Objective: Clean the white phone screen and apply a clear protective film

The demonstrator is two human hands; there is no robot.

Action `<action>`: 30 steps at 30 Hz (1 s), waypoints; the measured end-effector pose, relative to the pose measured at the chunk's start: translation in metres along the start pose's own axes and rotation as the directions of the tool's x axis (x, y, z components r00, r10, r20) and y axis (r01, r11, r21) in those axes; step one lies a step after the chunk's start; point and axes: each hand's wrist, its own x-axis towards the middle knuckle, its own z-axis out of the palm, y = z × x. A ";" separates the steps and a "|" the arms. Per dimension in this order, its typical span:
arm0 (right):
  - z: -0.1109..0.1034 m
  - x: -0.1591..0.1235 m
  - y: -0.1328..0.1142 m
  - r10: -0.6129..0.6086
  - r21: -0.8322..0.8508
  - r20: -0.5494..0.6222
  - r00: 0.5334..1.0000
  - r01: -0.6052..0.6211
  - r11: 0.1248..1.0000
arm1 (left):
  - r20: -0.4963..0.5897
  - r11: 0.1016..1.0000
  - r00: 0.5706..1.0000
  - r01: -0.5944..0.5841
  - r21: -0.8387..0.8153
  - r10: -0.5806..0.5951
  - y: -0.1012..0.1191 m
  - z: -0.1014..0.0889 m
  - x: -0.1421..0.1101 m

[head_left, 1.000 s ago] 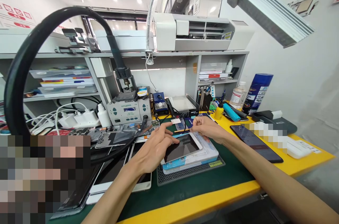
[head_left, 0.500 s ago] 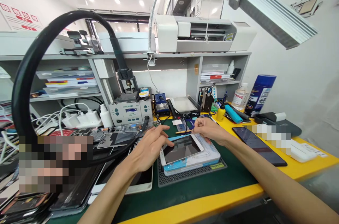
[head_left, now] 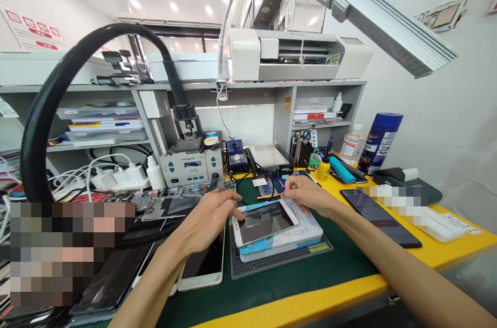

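Observation:
A white-framed phone with a dark screen lies tilted on a white-and-blue flat box. My left hand reaches over the phone's left end. Its fingers are stretched out, and one fingertip touches the dark glass near the edge. At the far right corner of the phone, my right hand is closed in a pinch. What sits between those fingertips is too small or hidden to make out. Beneath the box is a dark perforated pad. Another white-framed phone lies left of the pad, partly under my left forearm.
A thick black hose arches over the left side from a grey soldering station. Phone parts crowd the left bench. On the right lie a large dark phone, a yellow bottle and a blue spray can. A lamp hangs above.
My left hand has shifted slightly left along the phone's end, and the phone sits a little further left. My right hand keeps its pinch at the far corner. The view has tilted slightly.

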 end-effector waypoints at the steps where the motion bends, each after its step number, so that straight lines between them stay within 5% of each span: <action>1: 0.000 0.000 0.000 0.000 0.001 0.000 1.000 0.000 1.000 | 0.001 1.000 1.000 0.006 0.006 -0.006 0.001 -0.001 0.000; 30: 0.000 -0.003 -0.002 -0.006 -0.010 0.008 1.000 0.006 1.000 | -0.040 0.999 0.999 0.039 0.026 -0.038 0.003 -0.012 -0.002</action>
